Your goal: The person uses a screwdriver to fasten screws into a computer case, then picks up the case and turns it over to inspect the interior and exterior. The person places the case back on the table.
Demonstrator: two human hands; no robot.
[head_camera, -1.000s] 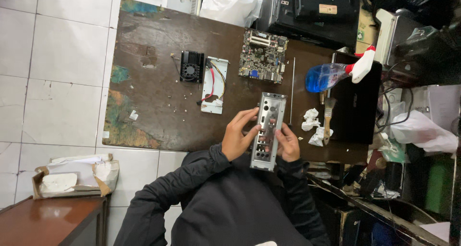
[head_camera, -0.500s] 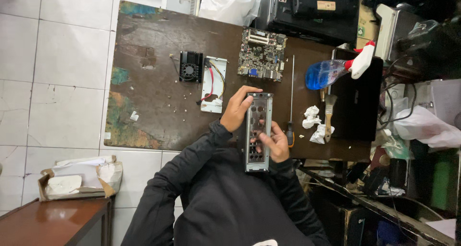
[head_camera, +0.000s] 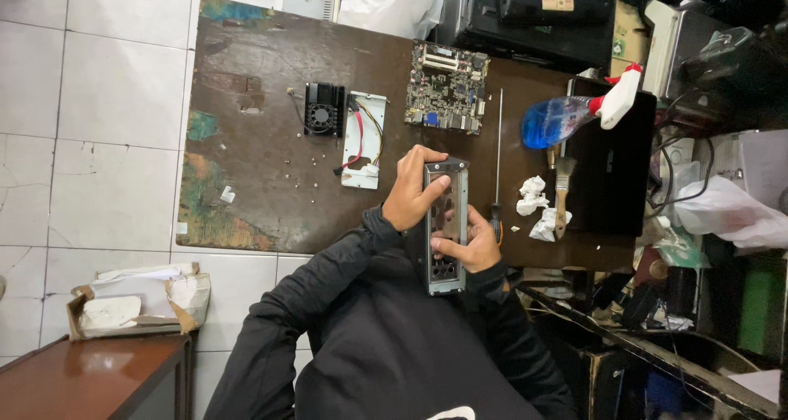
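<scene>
Metal chassis [head_camera: 444,223] now nearer chest — left hand [head_camera: 414,192], right hand [head_camera: 465,246] fingers still gripping it.

Grey metal case [head_camera: 444,227], green circuit board [head_camera: 446,88] (blue spray bottle [head_camera: 566,116]).

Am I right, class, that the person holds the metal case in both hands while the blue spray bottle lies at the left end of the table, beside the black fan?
Not quite. The head view shows the blue spray bottle lying near the right end of the table, far from the black fan. The left hand and right hand do both hold the metal case.
</scene>
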